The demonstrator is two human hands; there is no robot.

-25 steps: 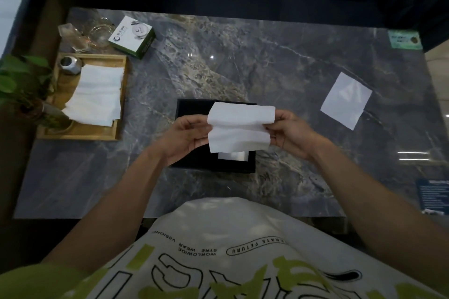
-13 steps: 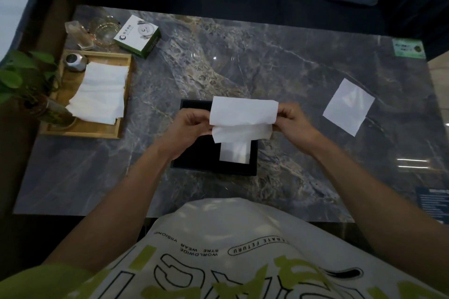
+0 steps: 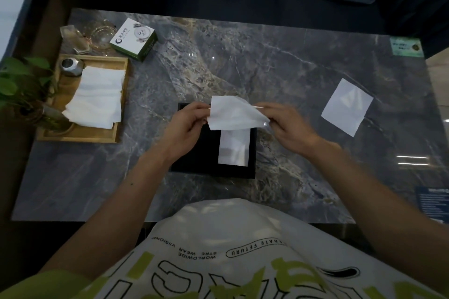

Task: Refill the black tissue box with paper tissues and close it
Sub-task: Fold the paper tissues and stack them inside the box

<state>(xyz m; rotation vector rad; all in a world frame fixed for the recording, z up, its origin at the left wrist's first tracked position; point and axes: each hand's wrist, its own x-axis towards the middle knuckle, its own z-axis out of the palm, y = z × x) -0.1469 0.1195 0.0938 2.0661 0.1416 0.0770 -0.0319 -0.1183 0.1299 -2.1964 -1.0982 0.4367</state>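
Note:
The black tissue box (image 3: 194, 158) lies at the middle of the marble table, near my body. A white strip of tissue (image 3: 234, 147) shows through its slot on the right side. Above the box I hold a white tissue (image 3: 233, 114) between both hands. My left hand (image 3: 187, 126) pinches its left edge and my right hand (image 3: 284, 121) pinches its right corner. The sheet is tilted and partly folded. A stack of white tissues (image 3: 97, 97) lies on the wooden tray (image 3: 80, 136) at the left.
A loose white sheet (image 3: 347, 107) lies on the table at the right. A green and white carton (image 3: 133, 39), glassware (image 3: 97, 34) and a metal cup (image 3: 69, 65) stand at the back left. A potted plant (image 3: 21, 90) is at the left edge.
The tissue has gone from a flat stretched band to a tilted, folded shape. My hands stayed above the box, and more of the white strip in the slot shows.

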